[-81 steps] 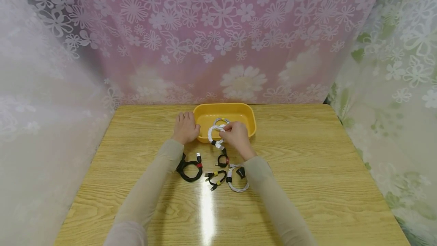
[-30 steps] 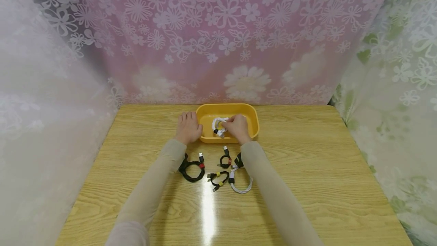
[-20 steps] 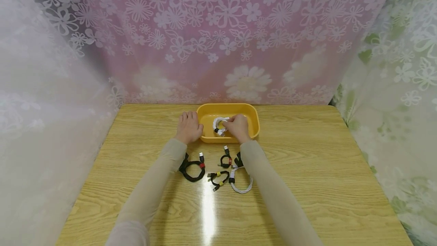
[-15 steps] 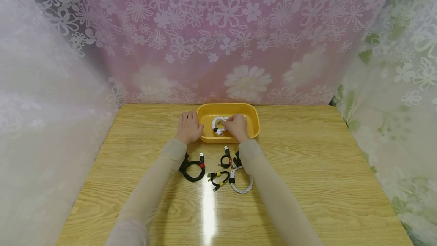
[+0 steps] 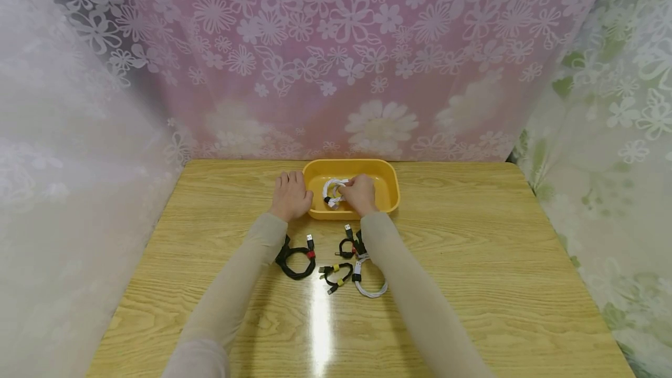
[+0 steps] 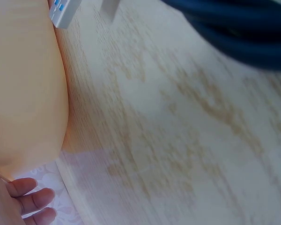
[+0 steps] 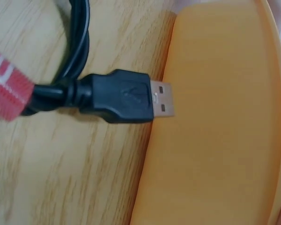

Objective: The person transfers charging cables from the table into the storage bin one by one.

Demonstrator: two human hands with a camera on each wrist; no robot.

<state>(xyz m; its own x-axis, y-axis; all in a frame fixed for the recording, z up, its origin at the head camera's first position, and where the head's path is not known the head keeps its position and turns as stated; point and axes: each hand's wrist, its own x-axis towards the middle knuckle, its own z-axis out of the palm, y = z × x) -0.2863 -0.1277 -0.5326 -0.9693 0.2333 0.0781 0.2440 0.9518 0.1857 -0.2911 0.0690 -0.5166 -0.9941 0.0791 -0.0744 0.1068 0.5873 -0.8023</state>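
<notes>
In the head view a coiled white USB cable point(image 5: 331, 196) with a black tie is inside the yellow bin point(image 5: 350, 215). My right hand point(image 5: 360, 193) reaches over the front rim and pinches the coil's right side. My left hand point(image 5: 290, 196) rests against the bin's left end, its thumb at the rim. In the left wrist view the left fingers point(image 6: 35, 200) extend past the bin's end. The right wrist view shows the bin's front wall point(image 7: 215, 117) and a black USB plug point(image 7: 122, 96) in front of it; the right fingers are hidden there.
On the wooden table point(image 5: 472, 261) before the bin lie a black cable coil point(image 5: 296, 264) with a red tie, a small black cable point(image 5: 345, 248), a short black cable point(image 5: 336, 277) with yellow ties, and a white cable coil point(image 5: 373, 292). Curtains hang behind and beside.
My right hand has lowered the white cable from above the front rim into the bin, then shifted it slightly left. My left hand stays at the bin's left end.
</notes>
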